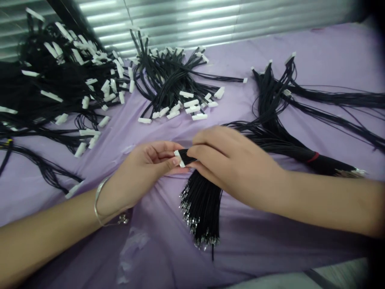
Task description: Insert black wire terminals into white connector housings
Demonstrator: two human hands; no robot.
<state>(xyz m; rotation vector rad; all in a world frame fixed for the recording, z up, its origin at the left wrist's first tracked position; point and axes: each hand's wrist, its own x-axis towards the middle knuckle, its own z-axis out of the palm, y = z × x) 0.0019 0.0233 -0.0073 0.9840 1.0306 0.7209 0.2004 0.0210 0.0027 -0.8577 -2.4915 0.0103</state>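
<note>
My left hand (147, 164) pinches a small white connector (179, 157) between thumb and fingers at the middle of the purple cloth. My right hand (231, 164) meets it from the right, fingers closed on thin black wires that run into the connector. Under my right hand lies a thick bundle of black wires (201, 208) with bare metal terminals fanned out toward me. A thin silver bracelet (100, 200) sits on my left wrist.
A purple cloth (270, 249) covers the table. Finished black harnesses with white connectors lie in heaps at the far left (66, 80) and far centre (174, 88). More long black wires, bound with a red band (313, 157), stretch to the right. Corrugated metal wall behind.
</note>
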